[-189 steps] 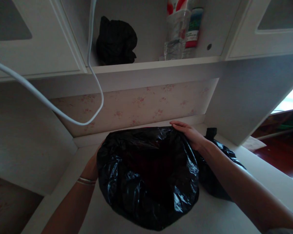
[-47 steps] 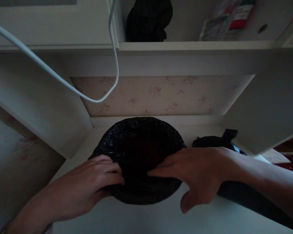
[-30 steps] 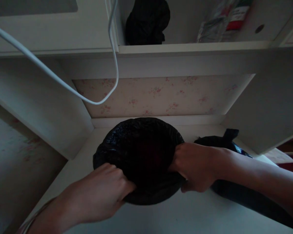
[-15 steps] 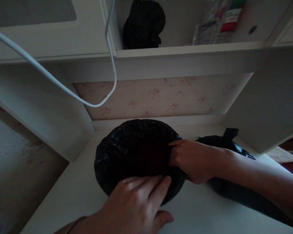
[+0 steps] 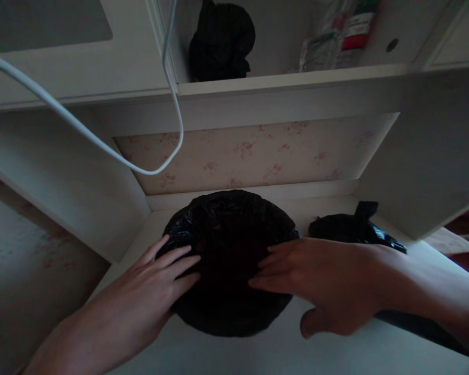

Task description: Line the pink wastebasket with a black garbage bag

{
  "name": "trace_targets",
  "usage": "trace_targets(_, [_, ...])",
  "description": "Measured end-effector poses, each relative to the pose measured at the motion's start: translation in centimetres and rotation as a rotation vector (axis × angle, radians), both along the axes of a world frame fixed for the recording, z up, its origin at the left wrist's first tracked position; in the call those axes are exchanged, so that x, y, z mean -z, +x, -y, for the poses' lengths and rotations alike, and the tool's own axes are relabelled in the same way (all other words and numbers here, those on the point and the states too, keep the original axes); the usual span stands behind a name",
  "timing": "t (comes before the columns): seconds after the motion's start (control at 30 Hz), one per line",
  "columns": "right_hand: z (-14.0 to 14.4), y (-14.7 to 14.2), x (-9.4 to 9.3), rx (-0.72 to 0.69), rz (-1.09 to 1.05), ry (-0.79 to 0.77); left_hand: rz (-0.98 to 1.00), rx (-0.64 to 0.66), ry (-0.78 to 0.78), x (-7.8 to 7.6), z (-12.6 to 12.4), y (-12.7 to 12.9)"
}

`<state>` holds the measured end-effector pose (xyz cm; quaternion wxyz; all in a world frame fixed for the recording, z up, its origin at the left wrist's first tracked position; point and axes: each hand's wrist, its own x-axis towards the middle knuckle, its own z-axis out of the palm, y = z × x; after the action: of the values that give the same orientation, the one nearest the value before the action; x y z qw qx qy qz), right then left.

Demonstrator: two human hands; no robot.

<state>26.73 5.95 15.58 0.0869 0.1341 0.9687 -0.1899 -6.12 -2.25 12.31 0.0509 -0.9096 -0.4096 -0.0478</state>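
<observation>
Black bundle [image 5: 222,44] on left of shelf [image 5: 293,79], red-and-green container [image 5: 358,28] on shelf's right, white cable [image 5: 150,172] dangling before shelf's left end, flowered wallpaper [image 5: 254,159] below shelf.

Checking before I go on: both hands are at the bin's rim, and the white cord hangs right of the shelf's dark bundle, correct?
Wrong side: the head view shows the white cord hanging left of the dark bundle on the shelf. The left hand and right hand are indeed at the bin's rim.
</observation>
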Motion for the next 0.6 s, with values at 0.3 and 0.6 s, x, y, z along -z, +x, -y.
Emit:
trace_targets(0.3, [-1.1, -0.6, 2.2, 0.011, 0.078, 0.173, 0.143, 0.071, 0.037, 2.9, 2.8, 9.4])
trace_targets(0.6, [0.4, -0.8, 0.7, 0.102, 0.265, 0.008, -0.012, 0.01, -0.311, 1.2, 1.1, 6.7])
